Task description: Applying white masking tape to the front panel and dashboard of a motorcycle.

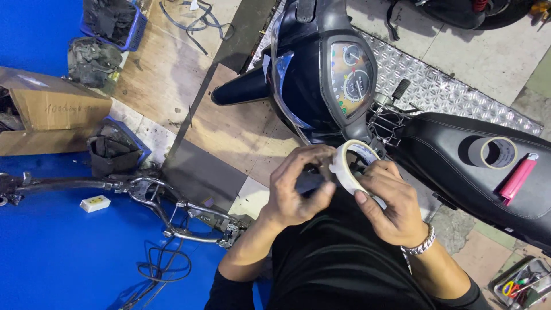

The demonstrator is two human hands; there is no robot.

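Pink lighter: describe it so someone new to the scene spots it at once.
Find the black scooter seat on the right. Two things lie on it: a grey tape roll and, just to its right, the pink lighter. It is the only slim, bright pink stick there, with a pale cap at its upper end, unlike the round roll.

Worn plywood floor (166, 80), perhaps blue matting (51, 252)

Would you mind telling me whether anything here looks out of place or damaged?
A bare metal handlebar assembly lies detached on the blue floor, loose black cables trailing beside it. A grey tape roll and pink lighter sit loose on the scooter seat. Both hands hold white tape.
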